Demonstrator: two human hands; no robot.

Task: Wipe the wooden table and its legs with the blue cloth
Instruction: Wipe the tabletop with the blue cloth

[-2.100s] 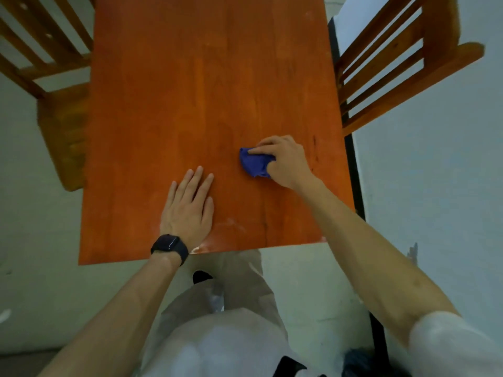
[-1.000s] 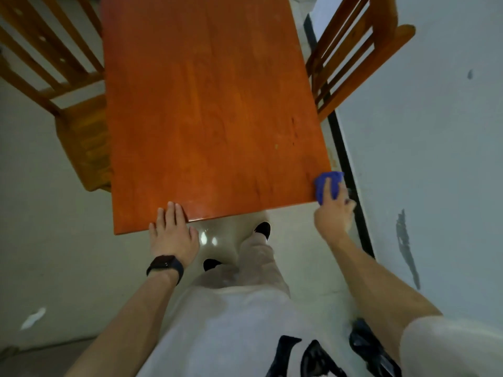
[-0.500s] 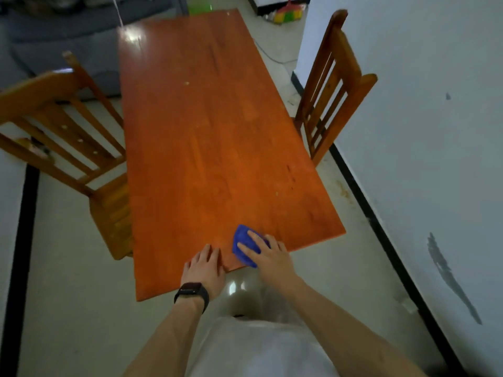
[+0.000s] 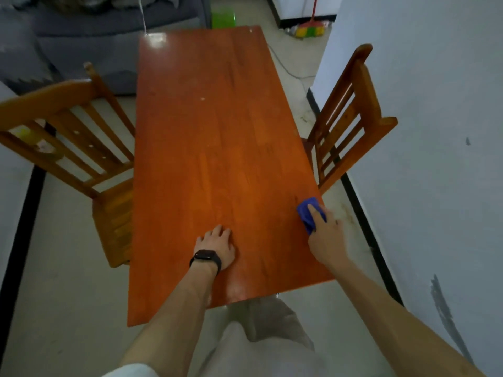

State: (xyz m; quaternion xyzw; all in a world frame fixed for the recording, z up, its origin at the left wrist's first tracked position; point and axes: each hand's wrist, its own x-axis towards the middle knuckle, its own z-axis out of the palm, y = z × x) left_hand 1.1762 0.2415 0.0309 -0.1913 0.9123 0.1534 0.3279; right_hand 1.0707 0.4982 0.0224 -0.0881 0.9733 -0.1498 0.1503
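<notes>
The long orange-brown wooden table (image 4: 212, 148) runs away from me down the middle of the view. A bunched blue cloth (image 4: 309, 213) lies on the tabletop at its right edge, near the front corner. My right hand (image 4: 325, 235) presses down on the cloth with its fingers over it, the index finger stretched forward. My left hand (image 4: 217, 246), with a black watch on the wrist, rests flat on the tabletop near the front edge. The table's legs are hidden under the top.
A wooden slat-back chair (image 4: 81, 148) stands at the table's left side, another chair (image 4: 351, 115) at its right against the pale wall (image 4: 435, 131). A grey sofa (image 4: 81, 36) sits beyond the far end. A broom (image 4: 310, 28) lies on the floor at the back.
My right hand has slid the blue cloth from the front edge rightwards to the table's right edge. My left hand has moved further onto the tabletop. The view has tilted up along the table.
</notes>
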